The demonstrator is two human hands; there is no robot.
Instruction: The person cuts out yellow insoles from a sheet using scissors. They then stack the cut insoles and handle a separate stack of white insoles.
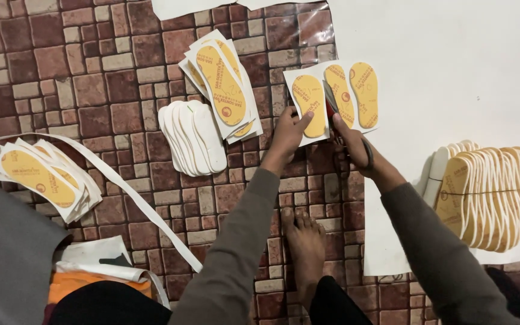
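Now left hand pinches insole sheet; right hand scissors it.

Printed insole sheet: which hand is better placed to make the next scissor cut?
Right. The right hand already holds the scissors at the sheet, blades between two yellow prints; the left hand pins the sheet's left part.

Your left hand and right hand are bare; long grey-brown sleeves cover both arms to the wrists, above dark trousers and one bare foot.
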